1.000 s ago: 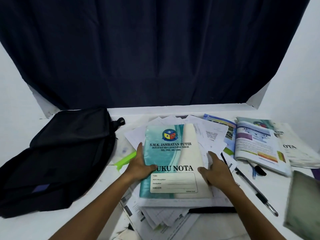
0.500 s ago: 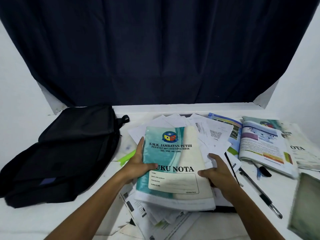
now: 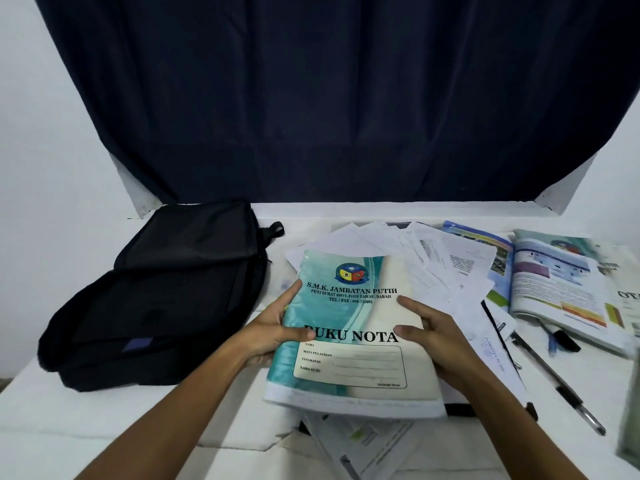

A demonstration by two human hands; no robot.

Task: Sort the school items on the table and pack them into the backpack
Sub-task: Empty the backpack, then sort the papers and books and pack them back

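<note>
A teal and cream notebook (image 3: 360,327) titled "BUKU NOTA" is lifted a little above a messy pile of loose white papers (image 3: 408,258) in the middle of the white table (image 3: 69,427). My left hand (image 3: 273,330) grips its left edge, thumb on the cover. My right hand (image 3: 436,337) grips its right edge, thumb and a finger lying on the cover. The black backpack (image 3: 159,292) lies flat and closed on the table to the left, apart from the notebook.
More books and booklets (image 3: 561,285) lie at the right. A black pen (image 3: 557,382) and a marker (image 3: 564,339) lie at the right front. A greenish object (image 3: 630,420) sits at the right edge. A dark curtain (image 3: 329,98) hangs behind the table.
Both hands have raised the notebook off the paper pile and tilted it slightly. My right hand shifted from the papers onto the notebook's right edge and cover.
</note>
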